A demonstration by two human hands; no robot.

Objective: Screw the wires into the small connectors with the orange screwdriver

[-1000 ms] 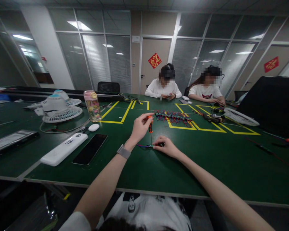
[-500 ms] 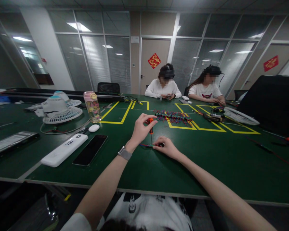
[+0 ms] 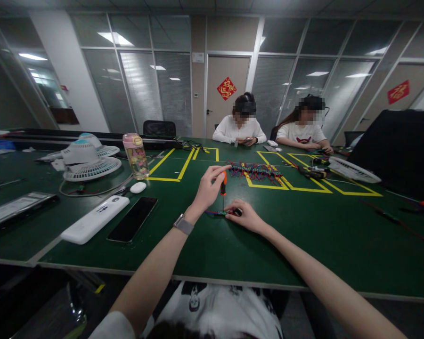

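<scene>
In my left hand (image 3: 209,186) is an orange and black screwdriver (image 3: 223,189), held by its handle and standing nearly upright. Its tip meets a small green circuit board (image 3: 220,213) lying on the table. Thin red and blue wires run out from the board's left end. My right hand (image 3: 245,215) pinches the board's right end, and a dark part shows among its fingers. Beyond my hands lies a bundle of small green boards with red and blue wires (image 3: 256,172).
At left stand a white power bank (image 3: 95,220), a black phone (image 3: 133,220), a white earbud case (image 3: 138,188), a pink-lidded bottle (image 3: 136,157) and white fans (image 3: 90,160). Two people (image 3: 239,129) sit across the green table (image 3: 268,263). Yellow tape marks its surface.
The index finger of my left hand has straightened over the top of the screwdriver, and the handle leans slightly differently. My right hand has barely moved.
</scene>
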